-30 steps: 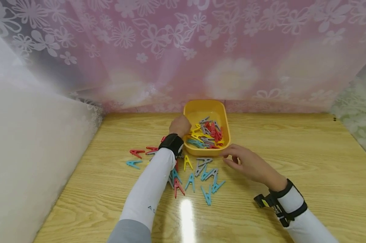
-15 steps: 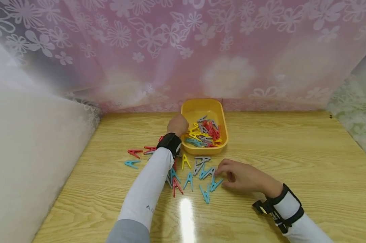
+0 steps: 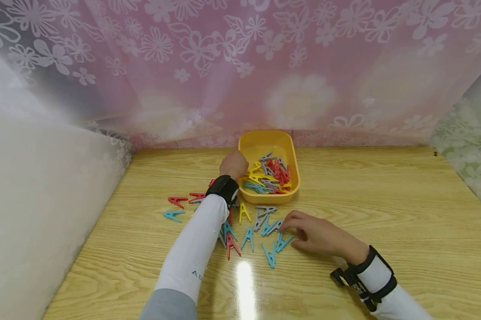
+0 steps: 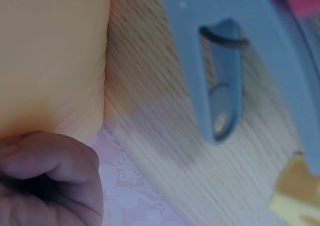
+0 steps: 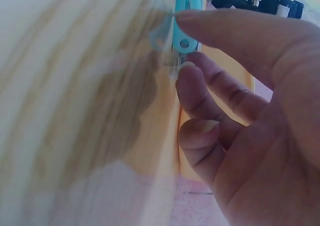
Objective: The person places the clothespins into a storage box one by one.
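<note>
My left hand (image 3: 234,165) is curled at the left rim of the yellow tub (image 3: 296,178), holding its edge; in the left wrist view, curled fingers (image 4: 55,161) lie against the tub's wall. Just right of the loose pile, my right hand (image 3: 320,235) has its thumb and index finger spread around a blue clothespin (image 3: 282,243) on the table. In the right wrist view the thumb tip overlaps a blue clothespin (image 5: 185,35), with the other fingers bent below it. A grey clothespin (image 3: 278,226) lies by the index fingertip.
Red, yellow, grey and blue clothespins fill the tub's near part. Several more lie loose in front, including a yellow clothespin (image 3: 244,212) and a red clothespin (image 3: 232,246); some are hidden under the left forearm. A pink floral curtain (image 3: 224,89) hangs behind the wooden table (image 3: 364,191).
My right hand has come from the tub's near right corner down toward me and left to the blue clothespin. The left hand has stayed at the tub's rim.
</note>
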`<action>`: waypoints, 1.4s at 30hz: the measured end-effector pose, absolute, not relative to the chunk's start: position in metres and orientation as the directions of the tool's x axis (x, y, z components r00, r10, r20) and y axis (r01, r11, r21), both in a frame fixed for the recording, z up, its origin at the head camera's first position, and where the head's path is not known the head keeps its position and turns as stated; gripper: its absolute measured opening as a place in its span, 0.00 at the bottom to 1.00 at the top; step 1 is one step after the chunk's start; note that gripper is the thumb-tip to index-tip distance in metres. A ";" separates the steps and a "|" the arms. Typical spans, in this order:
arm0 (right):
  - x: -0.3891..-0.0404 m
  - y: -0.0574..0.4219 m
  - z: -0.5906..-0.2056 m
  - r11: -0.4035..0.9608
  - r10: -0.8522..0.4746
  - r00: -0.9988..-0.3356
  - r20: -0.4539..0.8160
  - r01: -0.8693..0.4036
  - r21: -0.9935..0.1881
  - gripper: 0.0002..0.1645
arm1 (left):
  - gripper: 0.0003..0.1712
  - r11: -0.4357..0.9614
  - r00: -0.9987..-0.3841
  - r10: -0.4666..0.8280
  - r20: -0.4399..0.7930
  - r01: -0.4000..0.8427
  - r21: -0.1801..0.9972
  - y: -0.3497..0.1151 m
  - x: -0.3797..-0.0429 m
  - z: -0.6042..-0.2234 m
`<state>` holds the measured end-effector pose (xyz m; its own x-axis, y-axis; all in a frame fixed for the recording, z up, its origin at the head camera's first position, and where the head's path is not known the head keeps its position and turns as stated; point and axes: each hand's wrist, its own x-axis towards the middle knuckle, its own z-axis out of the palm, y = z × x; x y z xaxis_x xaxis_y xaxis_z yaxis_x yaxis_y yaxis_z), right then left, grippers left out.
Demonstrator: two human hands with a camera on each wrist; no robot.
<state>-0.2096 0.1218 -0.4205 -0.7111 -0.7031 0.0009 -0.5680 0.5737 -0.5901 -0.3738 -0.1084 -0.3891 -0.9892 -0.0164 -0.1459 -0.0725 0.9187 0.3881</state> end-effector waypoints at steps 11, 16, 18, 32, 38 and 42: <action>-0.208 0.123 -0.421 0.573 -0.709 -0.705 0.014 -0.587 -0.572 0.13 | 0.13 0.916 -0.989 -0.019 -0.149 -0.077 0.393 -0.110 -0.374 -0.391; -0.207 0.126 -0.418 0.607 -0.698 -0.716 -0.034 -0.565 -0.558 0.13 | 0.12 0.914 -0.988 -0.020 -0.150 -0.079 0.397 -0.109 -0.373 -0.389; -0.206 0.127 -0.417 0.615 -0.693 -0.718 -0.058 -0.548 -0.566 0.13 | 0.12 0.914 -0.989 -0.022 -0.149 -0.081 0.397 -0.109 -0.373 -0.389; -0.218 0.150 -0.402 0.549 -0.570 -0.798 0.196 -0.547 -0.633 0.14 | 0.11 0.911 -0.988 -0.042 -0.151 -0.100 0.401 -0.109 -0.371 -0.386; -0.243 0.142 -0.392 0.563 -0.467 -0.803 0.370 -0.593 -0.576 0.15 | 0.10 0.903 -0.990 -0.047 -0.133 -0.099 0.418 -0.110 -0.371 -0.386; -0.260 0.132 -0.386 0.596 -0.412 -0.818 0.402 -0.575 -0.561 0.16 | 0.10 0.896 -0.989 -0.045 -0.138 -0.101 0.432 -0.109 -0.369 -0.386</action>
<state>-0.2605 0.1319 -0.3856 -0.8180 -0.4117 0.4017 -0.5751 0.5959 -0.5606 -0.3692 -0.1091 -0.3859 -0.9895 -0.0447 -0.1377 -0.1006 0.8964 0.4318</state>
